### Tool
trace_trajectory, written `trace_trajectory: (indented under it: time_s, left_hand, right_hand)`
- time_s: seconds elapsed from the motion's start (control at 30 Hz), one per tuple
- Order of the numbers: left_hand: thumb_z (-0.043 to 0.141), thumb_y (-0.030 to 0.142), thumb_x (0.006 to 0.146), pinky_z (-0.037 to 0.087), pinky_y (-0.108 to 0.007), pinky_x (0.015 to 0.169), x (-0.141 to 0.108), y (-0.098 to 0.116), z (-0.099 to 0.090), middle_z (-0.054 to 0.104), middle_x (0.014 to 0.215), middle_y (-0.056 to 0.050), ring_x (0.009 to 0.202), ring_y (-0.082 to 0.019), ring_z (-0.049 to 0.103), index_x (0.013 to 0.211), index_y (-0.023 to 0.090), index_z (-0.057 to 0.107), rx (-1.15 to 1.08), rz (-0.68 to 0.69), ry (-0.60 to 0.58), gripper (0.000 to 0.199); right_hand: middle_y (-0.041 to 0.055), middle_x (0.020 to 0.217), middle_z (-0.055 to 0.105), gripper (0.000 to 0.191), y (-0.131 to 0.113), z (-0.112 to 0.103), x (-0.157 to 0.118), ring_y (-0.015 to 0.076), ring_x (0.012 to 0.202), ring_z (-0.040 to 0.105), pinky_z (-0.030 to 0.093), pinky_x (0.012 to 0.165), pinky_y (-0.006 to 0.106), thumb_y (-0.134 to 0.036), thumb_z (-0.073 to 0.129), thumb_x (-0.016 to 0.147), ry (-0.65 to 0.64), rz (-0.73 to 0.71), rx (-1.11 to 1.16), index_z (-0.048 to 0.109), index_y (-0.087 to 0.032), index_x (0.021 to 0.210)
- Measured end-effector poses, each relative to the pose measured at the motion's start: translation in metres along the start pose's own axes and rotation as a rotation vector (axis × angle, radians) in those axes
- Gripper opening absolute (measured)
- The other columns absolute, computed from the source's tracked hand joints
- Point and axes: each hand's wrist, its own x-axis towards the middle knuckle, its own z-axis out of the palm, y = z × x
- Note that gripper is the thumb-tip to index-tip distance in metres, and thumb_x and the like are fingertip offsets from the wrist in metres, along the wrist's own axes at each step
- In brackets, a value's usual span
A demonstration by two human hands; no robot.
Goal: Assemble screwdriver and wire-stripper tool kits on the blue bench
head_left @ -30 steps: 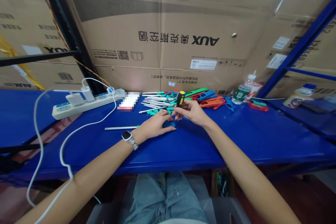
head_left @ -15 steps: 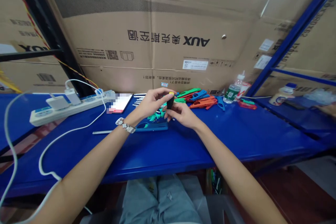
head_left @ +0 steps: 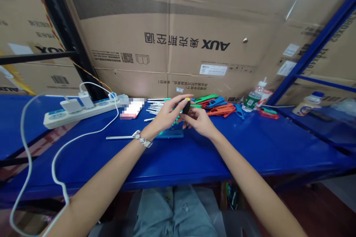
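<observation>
Above the middle of the table, my left hand (head_left: pixel 168 113) is closed around a short black screwdriver handle (head_left: pixel 186 107) with a yellow end. Its shaft does not show. My right hand (head_left: pixel 200 120) is closed just beside it, thumb and fingers pinched together near the handle's lower end. What those fingers grip is hidden. Under and behind my hands lie small green pieces, partly covered. A flat blue plastic part (head_left: pixel 174 134) rests below my hands, and a thin silver bar (head_left: pixel 118 137) lies to its left, partly behind my left wrist.
Several metal rods (head_left: pixel 154 107) lie behind my left hand. Red, orange, green and blue plastic parts (head_left: pixel 222 110) are piled to the right. Beyond stand a clear bottle (head_left: pixel 251 98) and a white bottle (head_left: pixel 308 104). A power strip (head_left: pixel 83 109) and white cable occupy the left side.
The view has shifted slightly, so everything appears further right. The black handle is tilted more between my hands, while both hands keep nearly the same grip.
</observation>
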Motion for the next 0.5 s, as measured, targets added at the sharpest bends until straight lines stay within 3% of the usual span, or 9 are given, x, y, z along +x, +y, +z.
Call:
trace_trajectory:
  time_s: [0.1, 0.2, 0.27, 0.33, 0.43, 0.5]
  left_hand:
    - [0.069, 0.041, 0.091, 0.052, -0.029, 0.072, 0.001, -0.005, 0.002, 0.070, 0.095, -0.005, 0.085, -0.017, 0.066, 0.095, 0.021, 0.065, -0.018, -0.025, 0.130, 0.020]
    - [0.082, 0.040, 0.079, 0.049, -0.029, 0.069, 0.004, -0.010, 0.009, 0.063, 0.084, 0.000, 0.075, -0.014, 0.061, 0.084, 0.021, 0.057, 0.002, -0.036, 0.267, 0.031]
    - [0.083, 0.040, 0.077, 0.049, -0.030, 0.072, 0.005, -0.010, 0.013, 0.062, 0.084, 0.000, 0.076, -0.014, 0.060, 0.083, 0.021, 0.055, 0.052, -0.021, 0.292, 0.034]
    - [0.077, 0.042, 0.083, 0.050, -0.032, 0.080, 0.003, -0.006, 0.013, 0.066, 0.095, -0.003, 0.087, -0.017, 0.063, 0.093, 0.022, 0.060, 0.077, 0.000, 0.254, 0.028]
    - [0.056, 0.044, 0.098, 0.052, -0.035, 0.088, 0.000, 0.001, 0.008, 0.070, 0.114, -0.008, 0.106, -0.020, 0.065, 0.114, 0.024, 0.064, 0.011, -0.001, 0.110, 0.027]
    - [0.050, 0.043, 0.101, 0.053, -0.034, 0.084, -0.001, 0.003, 0.005, 0.072, 0.113, -0.009, 0.105, -0.021, 0.067, 0.117, 0.025, 0.066, -0.040, -0.020, 0.046, 0.029]
  right_hand:
    - [0.0043, 0.080, 0.072, 0.038, 0.000, 0.004, -0.001, 0.0147, 0.056, 0.064, 0.050, 0.050, 0.027, -0.056, 0.073, 0.081, -0.026, -0.026, -0.017, 0.064, -0.019, 0.087]
    - [-0.0018, 0.068, 0.064, 0.041, 0.006, 0.013, 0.000, 0.0148, 0.051, 0.060, 0.050, 0.048, 0.028, -0.052, 0.083, 0.071, 0.149, -0.049, -0.005, 0.060, -0.022, 0.087]
    - [-0.0042, 0.059, 0.057, 0.044, 0.010, 0.016, 0.002, 0.0156, 0.048, 0.059, 0.048, 0.046, 0.029, -0.050, 0.087, 0.065, 0.242, -0.054, -0.013, 0.054, -0.023, 0.076]
    - [-0.0028, 0.057, 0.058, 0.047, 0.010, 0.013, 0.003, 0.0161, 0.049, 0.060, 0.047, 0.045, 0.028, -0.052, 0.086, 0.066, 0.210, -0.041, -0.010, 0.049, -0.022, 0.069]
    - [0.0027, 0.071, 0.069, 0.044, 0.004, 0.003, 0.002, 0.0161, 0.054, 0.064, 0.048, 0.045, 0.027, -0.056, 0.081, 0.071, 0.028, 0.013, 0.021, 0.056, -0.020, 0.075]
    - [0.0043, 0.078, 0.071, 0.043, 0.000, -0.001, 0.001, 0.0162, 0.057, 0.066, 0.049, 0.046, 0.026, -0.059, 0.078, 0.075, -0.069, 0.039, 0.024, 0.062, -0.019, 0.080]
